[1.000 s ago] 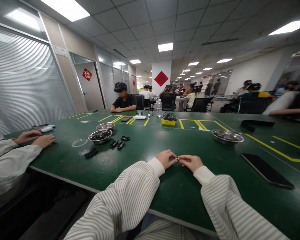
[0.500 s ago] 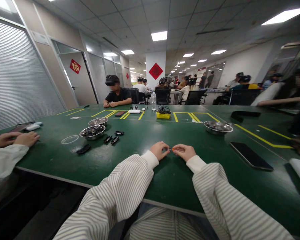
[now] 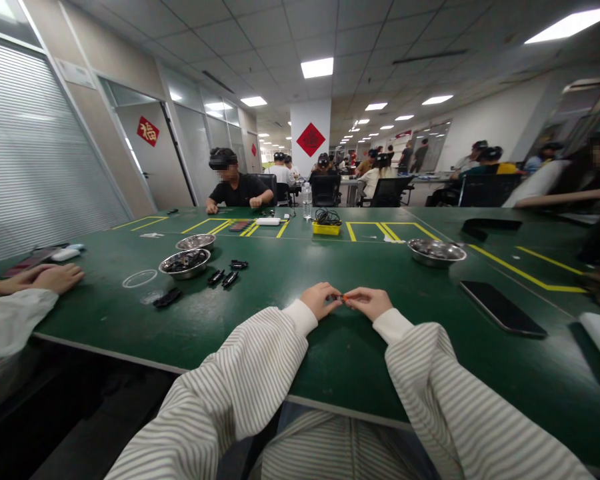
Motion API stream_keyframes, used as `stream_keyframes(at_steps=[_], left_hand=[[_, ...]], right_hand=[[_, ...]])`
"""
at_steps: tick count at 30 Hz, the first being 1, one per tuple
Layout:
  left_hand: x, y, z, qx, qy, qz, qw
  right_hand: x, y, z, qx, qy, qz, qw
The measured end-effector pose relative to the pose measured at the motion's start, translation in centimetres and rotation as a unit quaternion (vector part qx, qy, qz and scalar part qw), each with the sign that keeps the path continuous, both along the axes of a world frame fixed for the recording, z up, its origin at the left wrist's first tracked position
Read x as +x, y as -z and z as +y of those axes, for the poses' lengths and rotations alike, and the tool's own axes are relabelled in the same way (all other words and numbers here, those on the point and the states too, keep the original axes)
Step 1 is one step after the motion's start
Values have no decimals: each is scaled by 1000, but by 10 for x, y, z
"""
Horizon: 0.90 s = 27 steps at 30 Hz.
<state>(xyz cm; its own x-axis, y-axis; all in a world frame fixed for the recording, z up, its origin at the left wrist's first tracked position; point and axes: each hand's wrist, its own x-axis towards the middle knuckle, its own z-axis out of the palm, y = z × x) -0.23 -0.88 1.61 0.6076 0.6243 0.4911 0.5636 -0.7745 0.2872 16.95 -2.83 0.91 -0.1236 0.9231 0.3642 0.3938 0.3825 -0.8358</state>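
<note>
Just over the green table (image 3: 350, 373), my left hand (image 3: 321, 300) pinches a small dark part (image 3: 336, 297), mostly covered by the fingers. Facing it, my right hand (image 3: 370, 302) is closed on a small orange piece (image 3: 345, 298). The fingertips of both hands nearly meet, and the two pieces appear to touch; whether they are joined I cannot tell. To the left of my hands lie several black plastic parts (image 3: 230, 279), beside a metal bowl (image 3: 186, 272) filled with similar dark parts.
A second metal bowl (image 3: 196, 241) stands behind the first. At right are another bowl (image 3: 436, 253) and a black phone (image 3: 503, 308). A yellow box (image 3: 326, 229) holds black cable near a water bottle (image 3: 307, 201). A co-worker's hands (image 3: 55, 277) rest at the left edge.
My right hand has moved slightly left, bringing the orange piece up to the dark part. The person across the table has moved their hands apart.
</note>
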Motion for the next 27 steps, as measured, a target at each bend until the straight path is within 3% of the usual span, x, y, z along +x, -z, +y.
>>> stream_keyframes(at_steps=[8,12,14,18,23,27], left_hand=[[2,-1,-10,-27,0,-38,999],[3,1,-10,1,40,-18,999],[-1,1,-2,21,29,0,999],[-32,1,32,31,-104,20,994],[-91,1,78,-24,-336,35,941],[-111,3,95,-60,-396,63,914]], right_hand=[[-3,1,1,-66,-36,64,995],[-2,2,1,-62,-3,49,997],[1,2,2,-59,15,10,998],[7,4,5,-56,8,-43,997],[9,5,6,-50,-1,-84,995],[9,4,6,-42,1,-101,994]])
